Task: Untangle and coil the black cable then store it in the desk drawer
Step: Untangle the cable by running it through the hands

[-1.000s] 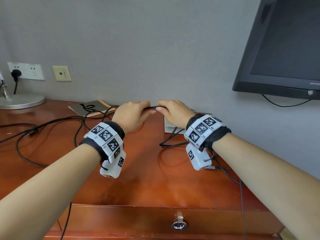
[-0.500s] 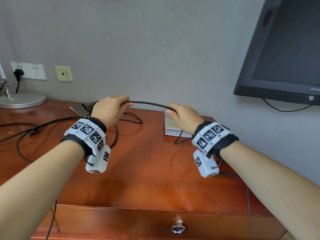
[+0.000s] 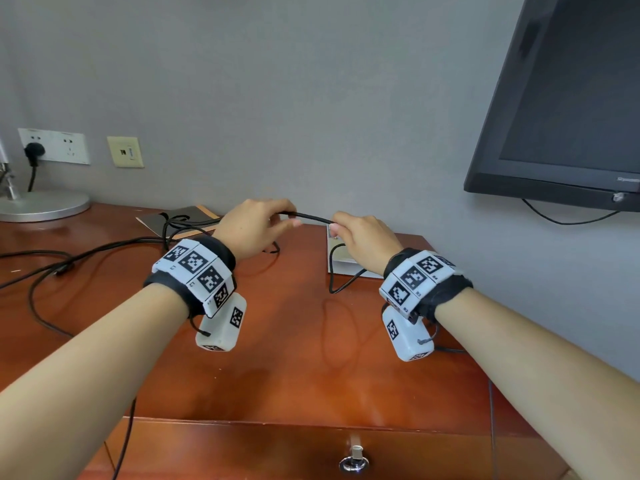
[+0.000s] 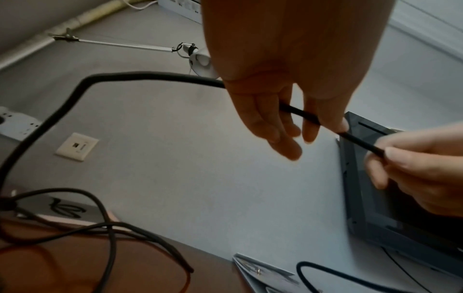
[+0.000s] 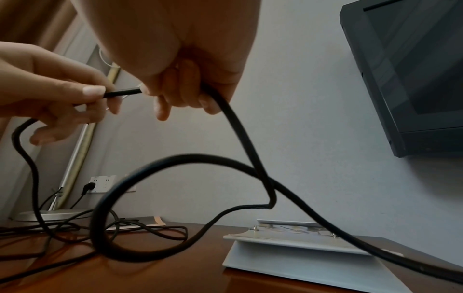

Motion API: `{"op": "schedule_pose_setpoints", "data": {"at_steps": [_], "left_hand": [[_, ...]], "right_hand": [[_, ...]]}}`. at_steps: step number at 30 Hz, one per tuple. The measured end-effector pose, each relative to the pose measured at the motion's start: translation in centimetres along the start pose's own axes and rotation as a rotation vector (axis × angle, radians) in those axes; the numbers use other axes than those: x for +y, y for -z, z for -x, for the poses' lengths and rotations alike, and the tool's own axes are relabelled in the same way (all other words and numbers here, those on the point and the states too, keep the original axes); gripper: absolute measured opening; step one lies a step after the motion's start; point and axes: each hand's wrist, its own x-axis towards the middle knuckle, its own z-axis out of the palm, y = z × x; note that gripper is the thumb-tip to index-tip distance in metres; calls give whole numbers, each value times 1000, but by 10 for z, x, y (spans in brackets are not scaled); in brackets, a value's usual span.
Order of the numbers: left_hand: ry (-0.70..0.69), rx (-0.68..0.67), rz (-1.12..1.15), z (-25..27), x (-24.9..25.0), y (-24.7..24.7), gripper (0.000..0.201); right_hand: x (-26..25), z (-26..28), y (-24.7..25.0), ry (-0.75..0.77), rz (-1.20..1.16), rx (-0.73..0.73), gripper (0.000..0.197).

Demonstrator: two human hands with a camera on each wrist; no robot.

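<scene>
A black cable (image 3: 311, 217) stretches in the air between both hands above the wooden desk (image 3: 294, 368). My left hand (image 3: 258, 225) pinches it between thumb and fingers (image 4: 310, 119). My right hand (image 3: 360, 237) grips it in curled fingers (image 5: 180, 95), a short way to the right. From the right hand the black cable (image 5: 240, 138) drops in a loop onto the desk. From the left hand the black cable (image 4: 75, 93) hangs down to a tangle at the desk's back left (image 3: 180, 226). The desk drawer (image 3: 277, 452) with its ring pull (image 3: 354, 462) is closed at the front edge.
A grey binder (image 3: 341, 265) lies on the desk behind my right hand. A lamp base (image 3: 41, 204) stands at the far left, below wall sockets (image 3: 53, 146). A dark monitor (image 3: 568, 109) hangs on the wall at the right. A flat notebook (image 3: 176, 220) lies under the tangle.
The hands spread apart along the cable half a second ago and have now come closer together again. The cable loop on the desk under the left hand has shrunk.
</scene>
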Motion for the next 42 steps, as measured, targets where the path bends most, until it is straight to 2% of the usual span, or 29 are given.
{"op": "schedule_pose_setpoints", "data": {"at_steps": [2,5,9,13,16,20,23,28,32,34,39,42], "left_hand": [[-2,10,-61,1,-3,0,28],[-37,-34,-319,4,-16,-1,34],[-3,-43,-384,10,-31,2,35],[19,-82,-360,10,-25,0,45],[-22,-140,-284,6,-10,-8,46],[-33,-39,-184,3,-2,-13,36],[-19,-47,-221,3,-7,-13,35],[87,-12,-237,11,-34,-5,34],[125,39,-245,16,-34,-5,34],[110,44,-196,15,-28,-7,34],[-34,7,-180,4,-1,-16,37],[-13,-17,-200,-1,3,-17,39]], "right_hand": [[0,2,2,20,27,-27,29],[5,3,5,25,56,-62,29],[12,8,5,14,29,-40,29],[8,6,3,20,3,-26,28],[1,3,2,34,1,-8,27],[-5,2,1,45,16,-20,26],[-2,6,0,52,36,-48,27],[8,11,0,52,62,-41,29],[9,11,-3,62,86,-50,31],[7,10,-5,70,82,-35,31],[-5,8,-3,79,153,-46,33],[-1,8,0,67,75,-28,31]]}}
